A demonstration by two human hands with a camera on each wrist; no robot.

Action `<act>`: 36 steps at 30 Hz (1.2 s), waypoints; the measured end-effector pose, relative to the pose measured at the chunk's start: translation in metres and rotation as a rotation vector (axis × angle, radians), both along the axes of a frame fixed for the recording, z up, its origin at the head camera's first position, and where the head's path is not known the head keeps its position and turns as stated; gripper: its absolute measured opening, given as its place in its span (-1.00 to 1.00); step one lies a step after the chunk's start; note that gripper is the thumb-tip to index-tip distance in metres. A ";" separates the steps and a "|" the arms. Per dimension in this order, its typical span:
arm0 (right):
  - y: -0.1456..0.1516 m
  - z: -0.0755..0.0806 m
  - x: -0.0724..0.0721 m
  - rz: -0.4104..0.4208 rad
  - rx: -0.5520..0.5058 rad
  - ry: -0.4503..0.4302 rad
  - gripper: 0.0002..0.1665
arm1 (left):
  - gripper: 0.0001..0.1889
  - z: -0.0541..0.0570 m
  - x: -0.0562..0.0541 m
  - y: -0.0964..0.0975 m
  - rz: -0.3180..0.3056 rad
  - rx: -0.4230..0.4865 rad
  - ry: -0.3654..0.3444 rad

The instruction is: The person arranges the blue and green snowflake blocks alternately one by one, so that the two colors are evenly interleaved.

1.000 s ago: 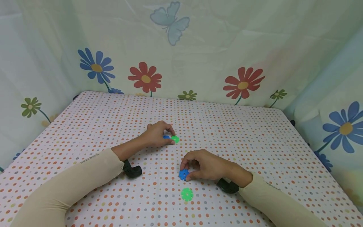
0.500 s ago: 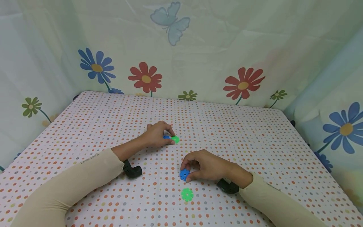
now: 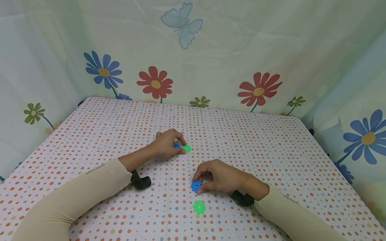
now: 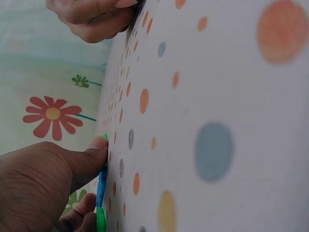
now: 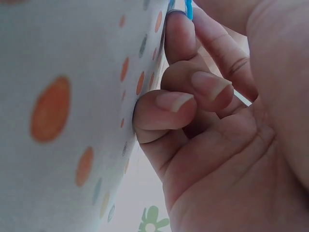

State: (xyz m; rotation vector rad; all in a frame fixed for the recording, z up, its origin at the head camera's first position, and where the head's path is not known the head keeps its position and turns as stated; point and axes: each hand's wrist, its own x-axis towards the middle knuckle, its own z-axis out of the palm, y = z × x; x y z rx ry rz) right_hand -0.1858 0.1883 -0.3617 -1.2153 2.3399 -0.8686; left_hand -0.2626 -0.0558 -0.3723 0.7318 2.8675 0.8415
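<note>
In the head view my left hand (image 3: 167, 143) is bent over two notched plastic snowflake discs at mid-table. Its thumb and index fingertips hold the edges of a green disc (image 3: 187, 148); a blue disc (image 3: 177, 146) shows beneath the arched fingers. From the left wrist, the blue piece (image 4: 101, 186) appears edge-on below the thumb, with green (image 4: 100, 220) under it. Nearer the body, my right hand (image 3: 221, 175) pinches another blue disc (image 3: 196, 186) between thumb and fingers, low over the cloth. The right wrist view shows a sliver of that blue disc (image 5: 189, 9) past curled fingers.
A second green disc (image 3: 199, 207) lies flat in front of the right hand. Polka-dot cloth (image 3: 120, 127) covers the table, and a flowered curtain (image 3: 211, 50) hangs behind and at both sides. Black wrist-camera mounts (image 3: 141, 181) sit under both wrists.
</note>
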 end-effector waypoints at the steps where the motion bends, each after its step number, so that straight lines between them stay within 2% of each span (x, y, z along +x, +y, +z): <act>1: 0.000 0.000 0.000 0.001 0.000 0.001 -0.71 | -0.79 0.000 0.000 0.000 0.000 0.001 0.001; 23: 0.001 -0.001 0.001 -0.001 -0.007 0.061 -0.71 | -0.77 0.000 0.001 0.001 -0.003 -0.034 -0.010; 36: 0.000 0.000 0.001 0.016 -0.034 0.016 -0.72 | -0.78 -0.001 0.000 0.000 0.004 -0.031 -0.004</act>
